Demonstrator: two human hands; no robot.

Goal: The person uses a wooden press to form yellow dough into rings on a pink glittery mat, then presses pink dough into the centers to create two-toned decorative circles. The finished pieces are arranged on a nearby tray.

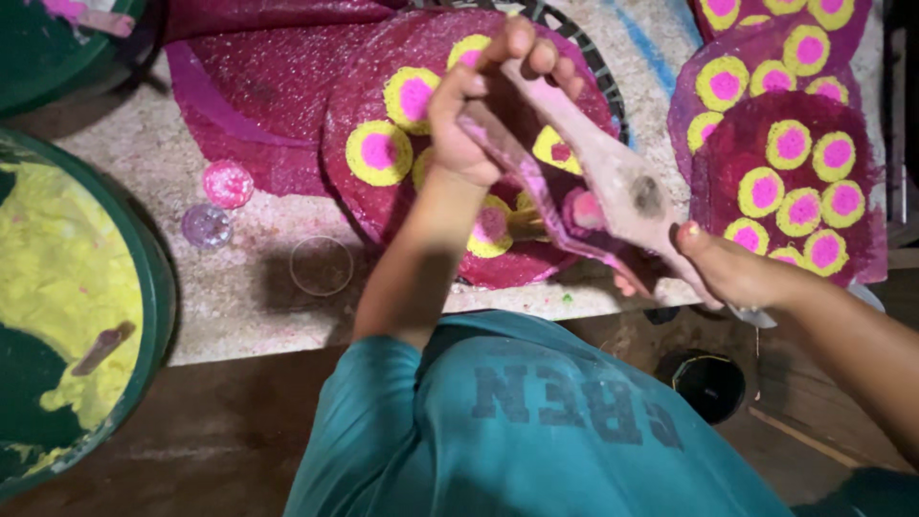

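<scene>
Wooden paddle (613,177), pale and stained pink with a dark knot in it, runs slantwise between both hands above the work surface. Left hand (483,105) is closed around the paddle's upper end, fingers curled over it; right hand (728,268) grips the lower end, thumb on top. A pinkish film or strip seems to hang along the paddle's edge, though what it is cannot be told.

Below the paddle lies a round magenta disc (364,96) dotted with yellow rings around pink centres, resting on a speckled beige tabletop (239,297). More such discs (785,153) overlap at the right end of the table, and a plain magenta sheet (258,86) lies to the left. Near the table's front edge sit a small pink-filled cup (228,184), a clear cup (207,226) and a transparent ring (321,265).

Beside the table at the left stands a green tub (158,287) holding yellow pulp, with a stick lying in it. The floor (220,431) below is dark brown, and the room is dim.
</scene>
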